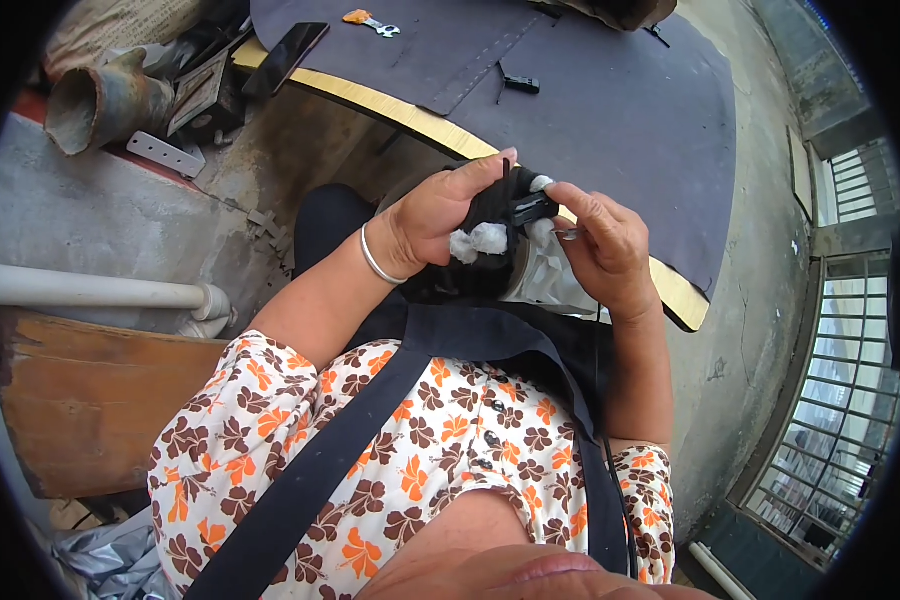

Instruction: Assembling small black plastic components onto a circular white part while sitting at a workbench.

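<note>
The black cloth (488,205) is bunched up between the person's two hands, above the lap and near the table's close edge, with tufts of white stuffing (485,238) showing against it. A small black clip (535,207) sits at the cloth's right side. The left hand (432,215), with a silver bangle (373,258) on its wrist, is partly curled around the cloth, thumb stretched along the top. The right hand (610,240) has its thumb and forefinger bent close together at the clip; whether they pinch it firmly I cannot tell. Beneath lies a pale plastic bag (550,283). On the grey tabletop (620,130) beyond are another black clip (522,84), an orange-handled wrench (372,23) and, at the left edge, a dark phone (286,60). Farther left are a rusty pipe (105,108) and a white metal bracket (165,153); a barred window (820,390) stands at the right.
</note>
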`<state>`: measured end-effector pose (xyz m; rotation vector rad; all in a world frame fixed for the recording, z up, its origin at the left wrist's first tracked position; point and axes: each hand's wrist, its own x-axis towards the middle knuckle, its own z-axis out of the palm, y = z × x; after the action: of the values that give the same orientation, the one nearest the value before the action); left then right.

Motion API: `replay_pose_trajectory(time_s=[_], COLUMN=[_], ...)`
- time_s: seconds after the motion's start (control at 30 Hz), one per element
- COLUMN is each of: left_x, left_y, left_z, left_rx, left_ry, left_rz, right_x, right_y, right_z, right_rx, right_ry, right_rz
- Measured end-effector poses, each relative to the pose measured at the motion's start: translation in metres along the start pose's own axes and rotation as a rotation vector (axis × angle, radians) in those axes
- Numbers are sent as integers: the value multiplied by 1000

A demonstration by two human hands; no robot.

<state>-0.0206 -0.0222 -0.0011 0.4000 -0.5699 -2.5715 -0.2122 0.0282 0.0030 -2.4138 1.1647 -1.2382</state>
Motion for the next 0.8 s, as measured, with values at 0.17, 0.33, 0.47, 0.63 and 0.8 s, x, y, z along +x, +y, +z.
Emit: replay_pose_trajectory(time_s=[0.17,0.33,0.47,0.63,0.8], left_x=[-2,-4,-8,-4,1], left_y=[-10,-13,-12,-15,-19], left_z=[-13,1,0,-4,-8], left_rx=[468,1029,1011,1335,1492], left_ry=[163,275,185,304,269], left_rz=[212,435,462,641,845], right_x=[5,5,0,-1,0], right_y=[-16,-26,-4,-11,-12], right_z=[1,25,33,27,32], right_rx=[84,316,406,389,258], right_ry=[-15,166,176,62,-66], right_rz=[149,468,608,558,611])
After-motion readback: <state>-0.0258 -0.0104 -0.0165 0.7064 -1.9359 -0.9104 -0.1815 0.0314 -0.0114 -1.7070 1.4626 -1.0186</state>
